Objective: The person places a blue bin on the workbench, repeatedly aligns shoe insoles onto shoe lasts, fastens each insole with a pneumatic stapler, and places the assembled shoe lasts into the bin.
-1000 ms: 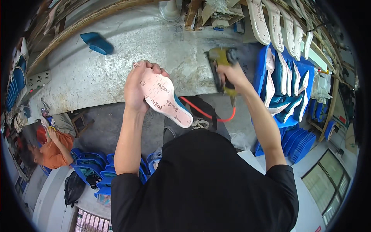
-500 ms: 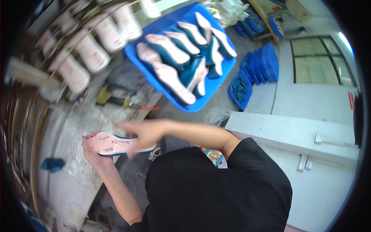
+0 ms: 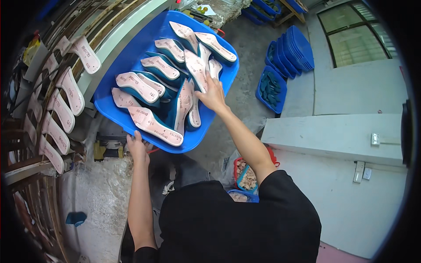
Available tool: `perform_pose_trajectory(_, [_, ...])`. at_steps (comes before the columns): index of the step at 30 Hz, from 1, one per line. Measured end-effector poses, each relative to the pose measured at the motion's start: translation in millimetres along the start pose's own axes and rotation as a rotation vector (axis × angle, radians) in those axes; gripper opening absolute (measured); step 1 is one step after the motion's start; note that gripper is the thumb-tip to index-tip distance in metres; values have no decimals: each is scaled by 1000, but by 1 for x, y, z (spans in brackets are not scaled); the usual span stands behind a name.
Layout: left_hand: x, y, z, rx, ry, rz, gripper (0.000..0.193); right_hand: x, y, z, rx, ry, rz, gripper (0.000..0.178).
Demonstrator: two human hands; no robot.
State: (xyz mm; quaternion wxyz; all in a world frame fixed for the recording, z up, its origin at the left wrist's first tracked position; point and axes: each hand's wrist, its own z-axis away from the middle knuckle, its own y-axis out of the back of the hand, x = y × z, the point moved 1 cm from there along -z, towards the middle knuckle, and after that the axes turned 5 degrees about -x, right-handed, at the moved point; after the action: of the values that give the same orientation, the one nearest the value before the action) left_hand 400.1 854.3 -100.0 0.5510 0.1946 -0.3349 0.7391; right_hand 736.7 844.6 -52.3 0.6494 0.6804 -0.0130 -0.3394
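A large blue plastic tub [image 3: 210, 128] holds several teal shoe lasts, their soles faced with pale pink insole boards and turned mostly upward. At the tub's right side my right hand [image 3: 212, 95] closes round the lower end of one shoe last [image 3: 196, 65], thumb on one side and fingers on the other. My left hand [image 3: 138, 149] is at the tub's near rim, its fingers extended and their tips against the blue edge; no last is in it. Closest to that hand inside the tub lies another pink-faced last [image 3: 154, 126].
On the left, a slatted wooden rack [image 3: 81, 37] carries more lasts [image 3: 70, 91]. A teal piece [image 3: 76, 218] lies on the worn bench [image 3: 98, 193]. Stacked blue tubs [image 3: 296, 48] and a tub of teal pieces [image 3: 270, 90] stand right. A red-rimmed container [image 3: 247, 177] is near my body.
My left hand no longer holds a pink-faced last and has moved to the tub's rim. My right hand has reached forward into the tub. The tub now appears nearer and further left.
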Motion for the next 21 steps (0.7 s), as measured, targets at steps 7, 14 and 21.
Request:
perform_pose_trajectory(7, [-9, 8, -15, 56, -116, -43, 40, -8, -5, -5, 127, 83, -87, 77])
perform_pose_trajectory(14, [8, 72, 52, 85, -284, -312, 42, -165, 14, 138, -67, 442, -436, 52])
perform_pose_trajectory(21, [232, 500, 287, 706, -1077, 61, 28, -292, -28, 298, -399, 518, -700, 44])
